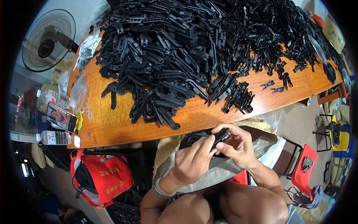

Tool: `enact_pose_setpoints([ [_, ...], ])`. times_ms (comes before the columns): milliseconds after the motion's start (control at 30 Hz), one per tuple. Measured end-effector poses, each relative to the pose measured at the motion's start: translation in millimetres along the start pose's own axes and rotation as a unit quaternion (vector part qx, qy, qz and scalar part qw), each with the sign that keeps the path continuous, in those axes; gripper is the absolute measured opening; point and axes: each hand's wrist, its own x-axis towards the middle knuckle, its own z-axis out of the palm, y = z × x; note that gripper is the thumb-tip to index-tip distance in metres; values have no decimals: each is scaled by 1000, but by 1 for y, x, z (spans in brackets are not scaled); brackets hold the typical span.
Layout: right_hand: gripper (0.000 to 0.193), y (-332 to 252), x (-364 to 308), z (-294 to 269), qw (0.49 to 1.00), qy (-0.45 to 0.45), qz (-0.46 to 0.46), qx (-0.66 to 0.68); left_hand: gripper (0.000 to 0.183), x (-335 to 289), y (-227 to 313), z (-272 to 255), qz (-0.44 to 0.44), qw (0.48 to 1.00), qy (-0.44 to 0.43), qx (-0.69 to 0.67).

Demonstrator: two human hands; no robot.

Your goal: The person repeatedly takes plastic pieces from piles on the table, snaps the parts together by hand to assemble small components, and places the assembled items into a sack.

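Note:
A black plastic part is pinched between my two hands, above an open woven sack on my lap. My left hand grips it from the left, fingers closed, and my right hand closes on it from the right with thumb and fingers. Inside the woven sack more black parts show behind my hands. Beyond the table edge lies a big heap of long black plastic parts. Smaller black clips lie in a cluster nearest my hands.
The wooden table has its front edge just past my hands. At left are a fan, water bottles, a phone and a red bag. A red chair stands at right.

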Motion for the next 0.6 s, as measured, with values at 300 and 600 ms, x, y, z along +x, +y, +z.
enact_pose_setpoints([
  [300, 28, -8, 4, -1, 999, -11, 44, -16, 33, -1, 4, -2, -13, 1000, 7, 2],
  [600, 25, 16, 2, -14, 999, -11, -40, 24, 30, -1, 26, 4, -144, 979, 0, -147],
])
